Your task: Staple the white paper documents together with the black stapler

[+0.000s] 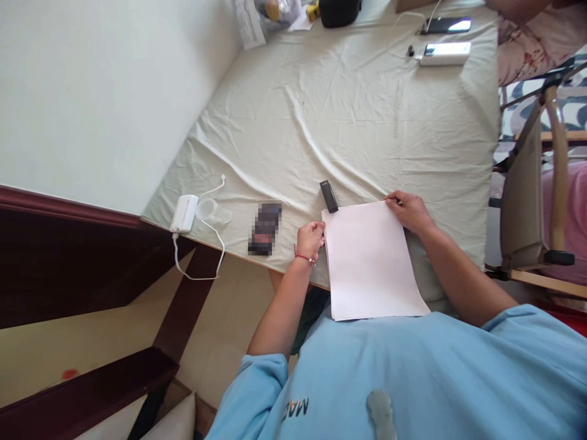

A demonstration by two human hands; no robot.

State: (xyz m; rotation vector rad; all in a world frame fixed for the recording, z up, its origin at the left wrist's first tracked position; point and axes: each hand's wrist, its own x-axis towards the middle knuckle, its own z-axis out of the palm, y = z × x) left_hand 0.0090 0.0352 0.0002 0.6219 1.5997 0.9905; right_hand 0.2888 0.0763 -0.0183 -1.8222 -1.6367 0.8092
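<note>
A stack of white paper sheets (373, 263) lies over the table's near edge, its lower end against the blue shirt. At the stack's left edge, near the upper corner, my left hand (312, 239) pinches the sheets with curled fingers. My right hand (409, 209) grips the upper right corner between thumb and fingers. A small black stapler (329, 196) rests at the upper left corner, its lower end touching or just over the paper. Left of my left hand lies a dark, pixelated flat object (265, 229).
A white power bank (184, 214) with a cable and a clear plastic cup (214, 211) stand at the left edge. Farther off are a phone (447, 25), another white power bank (444, 54) and a black case (339, 12). A chair (523, 189) and another person (527, 43) are at right.
</note>
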